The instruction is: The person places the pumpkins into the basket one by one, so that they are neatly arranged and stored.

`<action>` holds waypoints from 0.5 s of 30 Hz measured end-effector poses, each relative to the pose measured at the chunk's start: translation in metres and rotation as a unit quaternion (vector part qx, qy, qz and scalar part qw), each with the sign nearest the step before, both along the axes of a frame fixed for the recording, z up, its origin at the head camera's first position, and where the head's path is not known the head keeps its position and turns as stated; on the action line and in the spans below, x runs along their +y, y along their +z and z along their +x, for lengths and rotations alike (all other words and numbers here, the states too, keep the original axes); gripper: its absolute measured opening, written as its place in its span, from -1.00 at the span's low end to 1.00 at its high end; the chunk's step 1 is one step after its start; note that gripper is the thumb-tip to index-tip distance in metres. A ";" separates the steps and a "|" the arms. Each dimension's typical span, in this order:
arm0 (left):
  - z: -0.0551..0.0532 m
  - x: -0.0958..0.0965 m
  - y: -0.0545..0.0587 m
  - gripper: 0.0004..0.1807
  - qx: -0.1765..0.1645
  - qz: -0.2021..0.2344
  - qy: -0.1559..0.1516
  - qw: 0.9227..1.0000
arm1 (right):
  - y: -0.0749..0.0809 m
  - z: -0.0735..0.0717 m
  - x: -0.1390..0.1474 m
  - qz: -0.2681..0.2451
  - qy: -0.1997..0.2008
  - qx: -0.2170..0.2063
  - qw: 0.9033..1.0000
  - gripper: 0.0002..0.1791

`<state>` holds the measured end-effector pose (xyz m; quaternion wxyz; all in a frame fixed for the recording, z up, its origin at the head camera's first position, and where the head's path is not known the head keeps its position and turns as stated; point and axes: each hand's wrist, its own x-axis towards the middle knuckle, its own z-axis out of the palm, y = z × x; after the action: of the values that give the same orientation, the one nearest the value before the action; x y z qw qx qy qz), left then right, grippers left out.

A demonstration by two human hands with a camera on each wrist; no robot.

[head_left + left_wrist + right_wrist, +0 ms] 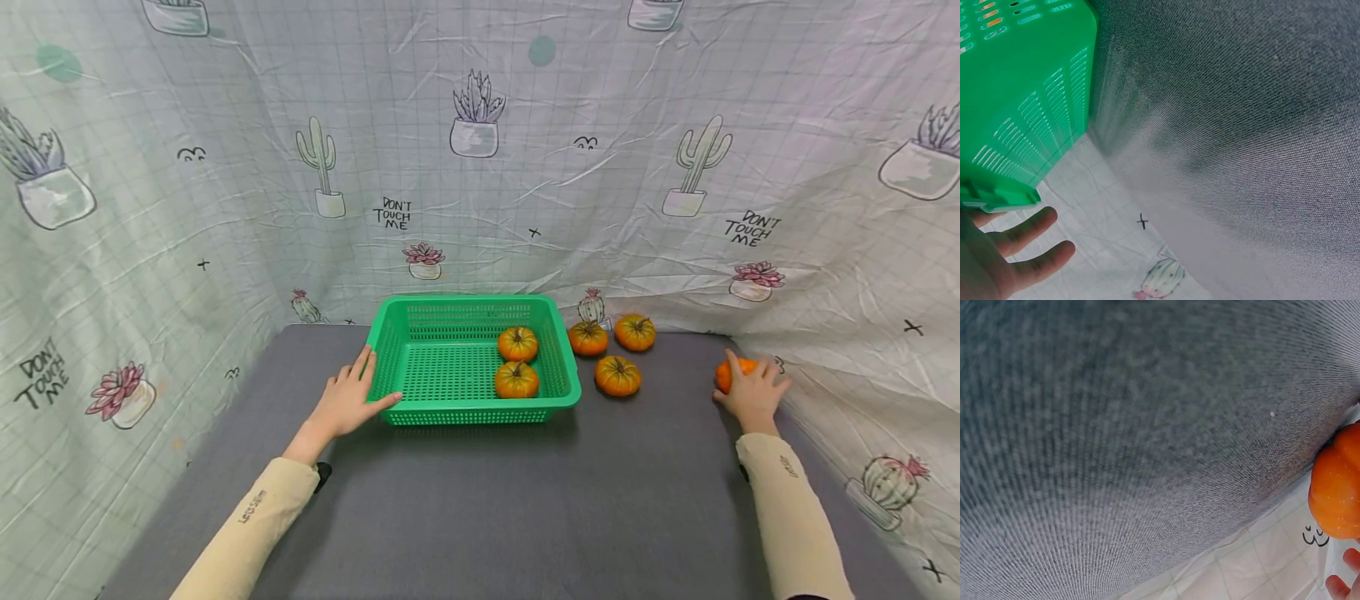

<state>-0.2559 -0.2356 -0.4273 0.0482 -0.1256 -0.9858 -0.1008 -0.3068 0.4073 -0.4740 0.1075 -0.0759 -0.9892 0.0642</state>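
nearest the camera, a pair of cream sleeves (247, 533) stretched out over the grey cloth-covered surface (480, 500). to one side, the left hand (347, 402) at the near left corner of a green slotted plastic basket (472, 406), thumb over the front rim, fingers (1029, 232) straight and apart, resting on the rim rather than clamped. to the other, the right hand (752, 402) over an orange mini pumpkin (723, 377) near the far right corner of the surface, close to the cactus-print curtain (540, 258); fingers spread, two tips clear of the skin in the right wrist view, but cannot tell whether pinching with the thumb.

well apart from that, three ribbed mini pumpkins (618, 377) loosely clustered just outside the basket's right side; two basketed pumpkins (517, 381) inside its right end, one behind the other.

likely trouble: could roll towards the curtain if nudged by fingertips instead of enclosed, being so round; could slip if lifted by one side only; could skew the basket if leaned on at that single corner.

orange pumpkin's stem hidden, so cannot tell which way pointing; roundish, no clear long axis. other pumpkins stem-up; basket longest from left to right.
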 end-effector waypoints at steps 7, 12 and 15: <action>0.000 0.000 -0.001 0.04 -0.001 -0.001 0.000 1.000 | -0.002 0.002 0.002 0.001 -0.008 -0.009 1.000 -0.25; 0.000 0.000 0.000 0.04 -0.007 0.000 0.003 1.000 | -0.004 0.002 0.004 0.006 -0.006 0.010 1.000 -0.25; 0.000 0.000 0.000 0.04 -0.006 0.000 0.003 1.000 | -0.002 0.001 0.003 0.018 -0.003 0.022 1.000 -0.23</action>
<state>-0.2562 -0.2353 -0.4271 0.0424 -0.1222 -0.9864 -0.1012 -0.3058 0.4105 -0.4761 0.1311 -0.0753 -0.9873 0.0479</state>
